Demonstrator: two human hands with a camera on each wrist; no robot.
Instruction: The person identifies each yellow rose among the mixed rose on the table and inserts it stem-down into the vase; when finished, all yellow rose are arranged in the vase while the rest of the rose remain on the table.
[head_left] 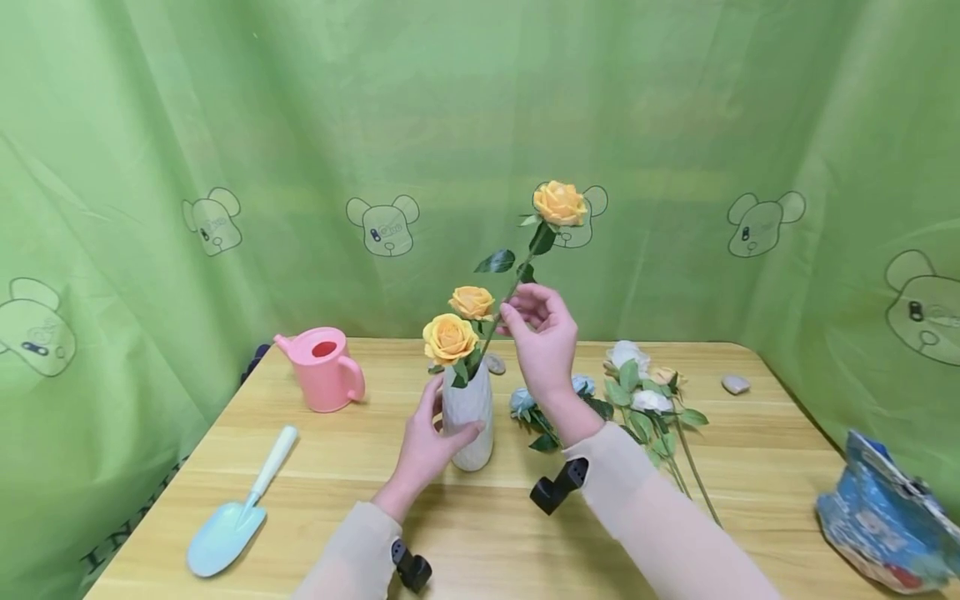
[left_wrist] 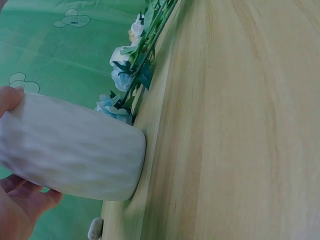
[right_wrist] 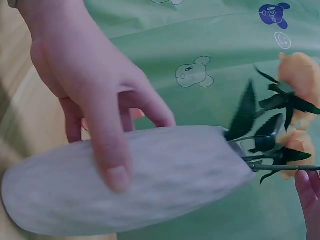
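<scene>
A white textured vase (head_left: 468, 421) stands upright on the table, and my left hand (head_left: 423, 442) grips its side, thumb in front and fingers around the left. Two yellow-orange artificial roses, one fuller bloom (head_left: 450, 338) in front of another (head_left: 472, 302), sit in the vase's mouth. Above them, my right hand (head_left: 545, 342) pinches the stem of a third orange rose (head_left: 560, 203), tilted up to the right. In the right wrist view this stem (right_wrist: 280, 168) reaches the rim of the vase (right_wrist: 185, 175). The stem's lower end is hidden there.
Blue roses (head_left: 522, 402) and white roses (head_left: 651, 402) lie right of the vase. A pink watering can (head_left: 322, 375) and a light-blue trowel (head_left: 228, 533) are on the left. Stones (head_left: 736, 383) lie toward the back, and a blue bag (head_left: 877, 517) sits at the right edge.
</scene>
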